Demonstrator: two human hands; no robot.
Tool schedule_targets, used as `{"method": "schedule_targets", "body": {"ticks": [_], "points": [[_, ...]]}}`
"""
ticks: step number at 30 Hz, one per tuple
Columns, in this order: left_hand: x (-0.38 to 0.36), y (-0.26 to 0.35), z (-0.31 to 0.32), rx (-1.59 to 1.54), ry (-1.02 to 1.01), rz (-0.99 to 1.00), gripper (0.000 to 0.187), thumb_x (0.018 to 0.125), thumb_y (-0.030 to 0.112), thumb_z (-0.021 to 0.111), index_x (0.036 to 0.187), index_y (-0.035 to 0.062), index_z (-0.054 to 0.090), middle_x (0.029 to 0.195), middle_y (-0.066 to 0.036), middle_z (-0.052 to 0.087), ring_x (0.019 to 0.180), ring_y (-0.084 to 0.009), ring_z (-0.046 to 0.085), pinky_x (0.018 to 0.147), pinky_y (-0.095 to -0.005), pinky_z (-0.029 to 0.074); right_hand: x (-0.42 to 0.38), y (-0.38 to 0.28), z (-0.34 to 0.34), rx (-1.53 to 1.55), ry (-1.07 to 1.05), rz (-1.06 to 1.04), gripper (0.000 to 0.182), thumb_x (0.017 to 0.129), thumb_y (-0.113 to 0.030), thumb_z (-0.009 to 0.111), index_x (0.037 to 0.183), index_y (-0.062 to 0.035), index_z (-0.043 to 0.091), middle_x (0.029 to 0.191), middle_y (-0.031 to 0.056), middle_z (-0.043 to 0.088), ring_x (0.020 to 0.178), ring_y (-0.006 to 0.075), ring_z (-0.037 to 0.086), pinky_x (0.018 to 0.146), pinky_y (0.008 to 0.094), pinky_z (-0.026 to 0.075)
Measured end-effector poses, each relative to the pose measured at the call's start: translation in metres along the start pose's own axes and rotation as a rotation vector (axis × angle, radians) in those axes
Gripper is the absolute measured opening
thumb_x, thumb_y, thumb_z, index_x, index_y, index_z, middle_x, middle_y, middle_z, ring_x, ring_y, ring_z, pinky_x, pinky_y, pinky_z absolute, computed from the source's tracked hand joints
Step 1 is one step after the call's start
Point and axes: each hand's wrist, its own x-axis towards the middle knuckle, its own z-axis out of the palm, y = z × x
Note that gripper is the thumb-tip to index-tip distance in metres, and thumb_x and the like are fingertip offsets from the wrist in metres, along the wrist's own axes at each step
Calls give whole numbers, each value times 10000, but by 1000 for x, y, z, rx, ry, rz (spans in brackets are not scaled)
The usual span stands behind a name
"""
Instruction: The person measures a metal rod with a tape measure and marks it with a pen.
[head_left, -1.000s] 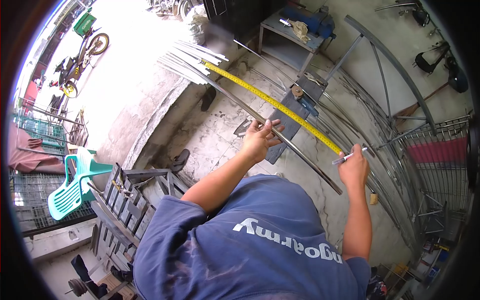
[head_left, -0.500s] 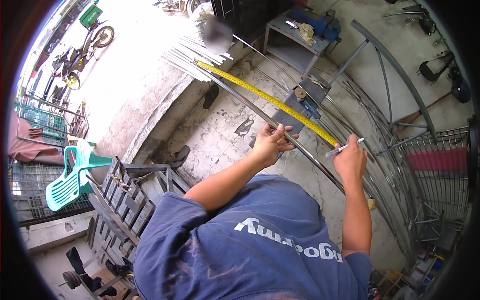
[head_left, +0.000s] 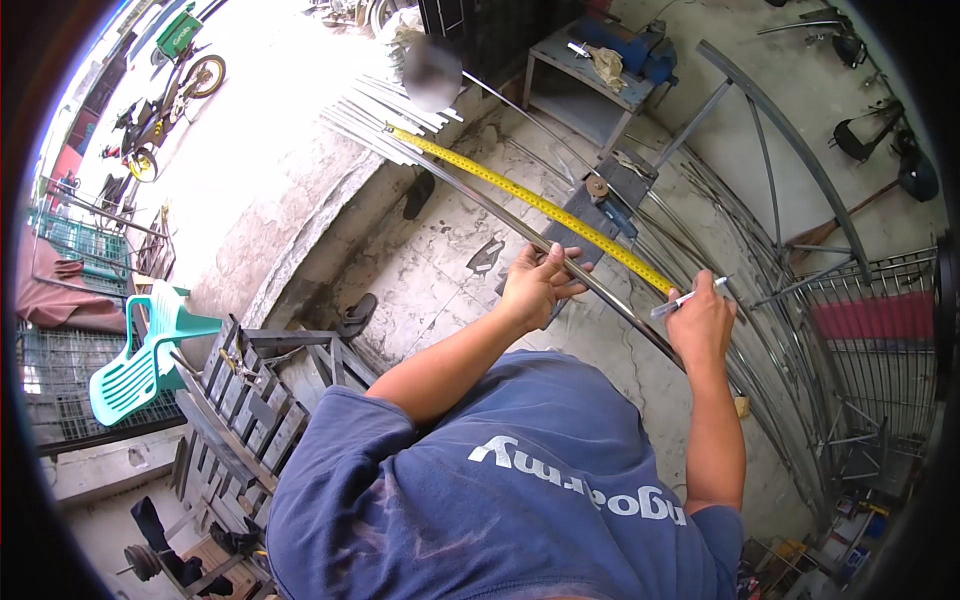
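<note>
A long shiny metal tube [head_left: 470, 190] runs diagonally in front of me, from the pile of pale rods at the upper left down to the right. My left hand [head_left: 537, 284] is closed around it near mid-length. Alongside the tube stretches a yellow tape measure [head_left: 530, 199], its far end by the rods. My right hand [head_left: 702, 315] grips a white marker [head_left: 685, 298] in its fingers, at the near end of the tape. Whether a tape case lies in that palm is hidden. Under the tube is a dark metal plate [head_left: 632, 190] with a blue tool.
A turquoise plastic chair [head_left: 150, 350] and a dark metal frame [head_left: 250, 400] stand on the left. Long metal rods [head_left: 790, 370] lie on the floor at the right. A workbench [head_left: 585, 85] with a blue vise is beyond. Pale rods [head_left: 400, 110] rest on the ledge.
The view has shifted very slightly. Both hands keep nearly the same positions, on the tube and with the marker.
</note>
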Motion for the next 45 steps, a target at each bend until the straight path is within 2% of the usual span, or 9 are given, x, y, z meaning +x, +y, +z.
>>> {"method": "schedule_targets", "body": {"ticks": [5, 8, 11, 21, 24, 29, 33, 40, 45], "points": [[-6, 7, 7, -13, 11, 15, 467, 1158, 246, 591, 1450, 8, 315, 1421, -213, 617, 1255, -415, 728, 885, -485, 714, -4, 0, 0, -5, 26, -41, 320, 966, -245, 793, 1097, -40, 585, 910, 246, 769, 909, 470, 731, 986, 527, 449], [-5, 13, 11, -11, 68, 40, 296, 1168, 252, 575, 1362, 62, 457, 1347, -163, 659, 1177, -379, 769, 830, -440, 717, -4, -9, -3, 10, -19, -28, 318, 967, -237, 789, 1100, -38, 580, 900, 243, 769, 898, 466, 730, 988, 522, 439], [1, 20, 3, -16, 83, 88, 288, 1167, 249, 579, 1349, 55, 469, 1307, -159, 662, 1157, -362, 776, 781, -439, 725, -3, -14, -5, -27, -48, -52, 289, 991, -242, 749, 1092, -49, 560, 859, 222, 779, 860, 430, 745, 1020, 510, 416], [11, 72, -26, 10, 171, 286, 284, 1165, 287, 587, 1260, 28, 520, 1177, -129, 668, 1089, -328, 783, 778, -463, 725, 5, -5, -20, 1, 1, -175, 284, 944, -203, 787, 1043, -52, 567, 801, 234, 744, 850, 455, 711, 1050, 526, 409], [9, 88, -36, 35, 189, 289, 368, 1152, 277, 611, 1381, 12, 499, 1246, -166, 629, 1149, -367, 757, 795, -477, 720, 8, -5, -25, -30, -17, -177, 252, 968, -201, 754, 1067, -57, 572, 790, 187, 764, 842, 425, 740, 1139, 589, 361], [9, 102, -49, 25, 241, 325, 363, 1150, 276, 614, 1379, 7, 526, 1225, -167, 660, 1156, -389, 750, 899, -564, 691, 12, 1, -25, -35, 16, -194, 248, 963, -198, 756, 1059, -61, 572, 779, 179, 756, 845, 425, 738, 1152, 601, 358], [12, 113, -66, 52, 234, 380, 383, 1155, 271, 606, 1403, -6, 515, 1343, -214, 661, 1165, -382, 744, 882, -551, 693, 13, 1, -31, -22, 8, -197, 251, 957, -192, 762, 1056, -63, 571, 774, 174, 748, 857, 430, 736, 1167, 617, 354], [6, 134, -72, 80, 274, 440, 399, 1158, 265, 598, 1395, -44, 511, 1337, -220, 668, 1180, -378, 735, 904, -540, 691, 15, 5, -42, -5, 30, -233, 265, 941, -190, 783, 1043, -70, 569, 796, 177, 749, 882, 441, 738, 1192, 650, 338], [9, 147, -81, 90, 296, 486, 430, 1143, 262, 624, 1426, -36, 497, 1322, -219, 672, 1166, -396, 733, 939, -583, 671, 19, 9, -48, 1, 41, -251, 279, 943, -200, 789, 1051, -68, 570, 802, 177, 753, 891, 449, 738, 1197, 668, 330]]}}
